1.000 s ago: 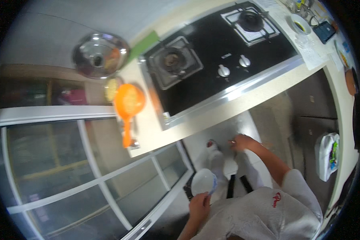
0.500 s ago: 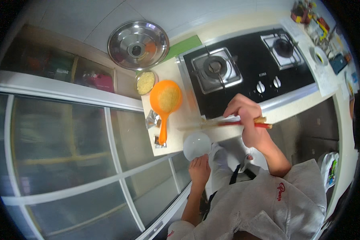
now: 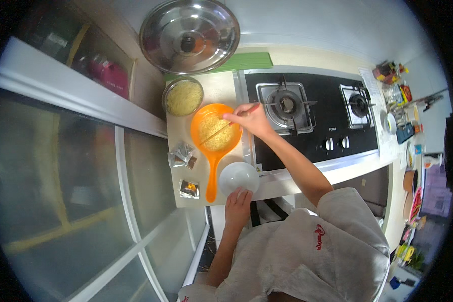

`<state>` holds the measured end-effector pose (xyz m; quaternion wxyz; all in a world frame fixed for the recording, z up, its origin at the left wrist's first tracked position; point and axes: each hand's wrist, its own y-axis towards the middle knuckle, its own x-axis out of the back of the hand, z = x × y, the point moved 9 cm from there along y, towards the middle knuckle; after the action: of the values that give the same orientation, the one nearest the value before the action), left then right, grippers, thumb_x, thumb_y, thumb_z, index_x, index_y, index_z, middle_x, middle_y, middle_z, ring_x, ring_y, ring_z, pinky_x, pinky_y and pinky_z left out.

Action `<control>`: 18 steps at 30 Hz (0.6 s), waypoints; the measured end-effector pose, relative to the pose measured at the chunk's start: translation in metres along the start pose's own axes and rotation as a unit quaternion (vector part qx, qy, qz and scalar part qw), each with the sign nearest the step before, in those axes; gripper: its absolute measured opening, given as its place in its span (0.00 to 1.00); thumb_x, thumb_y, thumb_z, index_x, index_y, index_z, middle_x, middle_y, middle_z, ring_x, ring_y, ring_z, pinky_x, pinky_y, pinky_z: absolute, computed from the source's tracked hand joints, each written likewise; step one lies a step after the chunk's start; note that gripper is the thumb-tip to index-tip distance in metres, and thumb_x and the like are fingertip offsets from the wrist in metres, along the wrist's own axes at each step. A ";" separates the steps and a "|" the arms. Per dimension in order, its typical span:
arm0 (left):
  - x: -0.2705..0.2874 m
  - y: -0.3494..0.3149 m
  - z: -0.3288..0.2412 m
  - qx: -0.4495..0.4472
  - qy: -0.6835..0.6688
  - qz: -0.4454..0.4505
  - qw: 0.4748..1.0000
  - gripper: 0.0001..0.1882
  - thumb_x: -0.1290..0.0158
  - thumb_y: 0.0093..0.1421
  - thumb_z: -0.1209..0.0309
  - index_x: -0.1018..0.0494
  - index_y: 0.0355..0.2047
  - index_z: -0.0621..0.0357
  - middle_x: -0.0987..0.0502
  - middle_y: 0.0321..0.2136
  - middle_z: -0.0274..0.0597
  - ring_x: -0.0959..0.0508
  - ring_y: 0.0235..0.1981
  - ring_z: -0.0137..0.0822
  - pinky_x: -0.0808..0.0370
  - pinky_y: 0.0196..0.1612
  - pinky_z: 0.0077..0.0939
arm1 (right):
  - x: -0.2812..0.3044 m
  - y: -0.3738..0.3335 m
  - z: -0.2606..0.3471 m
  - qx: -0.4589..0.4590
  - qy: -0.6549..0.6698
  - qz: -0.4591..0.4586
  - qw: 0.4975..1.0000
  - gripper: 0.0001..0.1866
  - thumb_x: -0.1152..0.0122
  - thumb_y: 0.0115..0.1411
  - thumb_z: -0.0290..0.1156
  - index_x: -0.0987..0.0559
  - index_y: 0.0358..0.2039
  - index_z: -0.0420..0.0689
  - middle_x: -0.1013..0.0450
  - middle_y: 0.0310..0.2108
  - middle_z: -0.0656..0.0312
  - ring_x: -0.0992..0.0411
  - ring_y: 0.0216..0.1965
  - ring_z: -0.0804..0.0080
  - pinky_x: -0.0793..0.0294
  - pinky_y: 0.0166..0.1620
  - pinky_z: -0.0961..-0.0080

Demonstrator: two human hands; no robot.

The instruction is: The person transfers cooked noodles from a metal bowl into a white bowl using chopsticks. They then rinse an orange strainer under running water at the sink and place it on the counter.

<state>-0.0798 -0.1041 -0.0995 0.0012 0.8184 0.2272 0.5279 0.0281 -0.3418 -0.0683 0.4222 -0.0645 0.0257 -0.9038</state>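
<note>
An orange long-handled strainer (image 3: 196,128) stands on the counter with pale yellow noodles (image 3: 219,139) in it. My right hand (image 3: 251,120) is closed round a pair of chopsticks (image 3: 216,136), whose thin ends reach down into the noodles. Beside the strainer's handle, near the counter's front edge, is a white bowl (image 3: 238,176); I see nothing in it. My left hand (image 3: 238,201) grips the bowl's near rim, with the thumb hidden from sight.
A glass bowl (image 3: 174,111) of more noodles sits behind the strainer. A large steel lid (image 3: 172,44) leans at the back. Foil sachets (image 3: 181,157) and a small packet (image 3: 189,189) lie left of the handle. The black gas hob (image 3: 314,146) spans the right, and glass doors (image 3: 60,176) the left.
My right hand has moved left and away from me, from over the hob's front edge to the strainer, bringing the chopsticks' ends into the noodles. My left hand stays on the bowl. The view has shifted.
</note>
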 end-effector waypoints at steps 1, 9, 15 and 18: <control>0.019 0.004 -0.005 0.010 -0.023 -0.043 0.999 0.10 0.46 0.50 0.72 0.28 0.34 0.59 0.27 0.36 0.42 0.29 0.43 0.43 0.33 0.47 0.38 | -0.009 -0.001 0.005 0.007 -0.024 0.048 0.999 0.16 0.28 0.45 0.34 0.24 0.15 0.36 0.27 0.15 0.64 0.32 0.18 0.85 0.34 0.21 0.84; -0.047 -0.072 0.050 0.592 -0.524 -0.202 0.578 0.39 0.43 0.49 0.76 0.56 0.56 0.54 0.42 0.47 0.46 0.30 0.44 0.43 0.22 0.37 0.34 | -0.058 -0.020 0.057 0.364 -0.218 0.260 0.867 0.17 0.30 0.45 0.35 0.29 0.15 0.41 0.32 0.15 0.59 0.32 0.17 0.61 0.36 0.20 0.71; -0.050 -0.040 0.045 0.534 -0.646 -0.123 0.531 0.39 0.63 0.48 0.85 0.55 0.60 0.41 0.42 0.54 0.46 0.34 0.52 0.46 0.25 0.45 0.41 | -0.065 0.001 0.056 0.365 -0.341 0.282 0.819 0.15 0.45 0.57 0.38 0.27 0.21 0.39 0.31 0.17 0.52 0.32 0.20 0.53 0.32 0.24 0.63; -0.050 -0.050 0.034 0.520 -0.675 -0.166 0.496 0.39 0.63 0.46 0.84 0.52 0.60 0.41 0.41 0.54 0.45 0.35 0.54 0.46 0.26 0.47 0.44 | -0.058 0.043 0.049 0.172 -0.335 0.290 0.880 0.16 0.48 0.59 0.38 0.27 0.22 0.38 0.31 0.15 0.51 0.32 0.17 0.57 0.33 0.24 0.64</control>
<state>-0.0862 -0.0701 -0.1700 -0.1840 0.7249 0.5227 -0.4093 0.1047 -0.3248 -0.0293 0.6531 -0.2795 -0.2560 -0.6556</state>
